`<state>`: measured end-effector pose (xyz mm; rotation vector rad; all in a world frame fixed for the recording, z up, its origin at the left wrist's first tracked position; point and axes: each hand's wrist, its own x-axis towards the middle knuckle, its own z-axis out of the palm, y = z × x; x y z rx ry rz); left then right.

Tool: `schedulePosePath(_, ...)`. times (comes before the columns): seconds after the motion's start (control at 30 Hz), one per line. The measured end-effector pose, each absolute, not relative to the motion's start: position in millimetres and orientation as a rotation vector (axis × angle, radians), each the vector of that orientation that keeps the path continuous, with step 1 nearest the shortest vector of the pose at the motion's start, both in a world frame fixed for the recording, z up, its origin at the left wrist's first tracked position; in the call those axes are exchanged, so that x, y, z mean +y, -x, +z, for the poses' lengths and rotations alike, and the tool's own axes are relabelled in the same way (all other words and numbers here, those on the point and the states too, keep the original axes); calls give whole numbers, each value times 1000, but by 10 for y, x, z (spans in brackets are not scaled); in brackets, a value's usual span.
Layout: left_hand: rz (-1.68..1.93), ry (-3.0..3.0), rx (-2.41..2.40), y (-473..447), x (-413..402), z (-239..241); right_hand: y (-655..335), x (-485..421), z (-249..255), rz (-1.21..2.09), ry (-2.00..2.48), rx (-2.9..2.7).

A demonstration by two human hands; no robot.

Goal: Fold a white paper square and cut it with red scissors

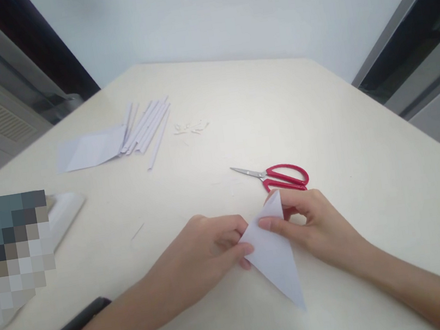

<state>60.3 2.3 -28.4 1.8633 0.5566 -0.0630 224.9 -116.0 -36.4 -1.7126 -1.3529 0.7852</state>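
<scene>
A white sheet of paper (272,253), folded into a triangle, is held up between both hands over the near part of the table. My left hand (219,245) pinches its left corner between thumb and fingers. Along the upper right edge, my right hand (310,217) grips the paper, thumb on the front face and fingers mostly hidden behind it. Just beyond the right hand lie scissors (285,174) with red handles, their blades together and pointing left.
Several narrow folded paper strips (148,126) lie at the back left beside flat white paper sheets (93,148). Small paper scraps (192,128) are scattered to their right. A pixelated item rests on a white object (67,210) at the left edge of the table (367,154).
</scene>
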Motion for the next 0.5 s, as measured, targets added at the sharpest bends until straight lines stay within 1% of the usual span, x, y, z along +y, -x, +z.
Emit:
schedulePosePath(0.3, -97, -1873, 530, -619, 36, -220, -2278, -1196, -317, 865, 1660, -1321)
schedulePosePath(0.5, -64, -1876, 548, -603, 49, -267, -2286, -1196, -315, 809, 1645, -1299)
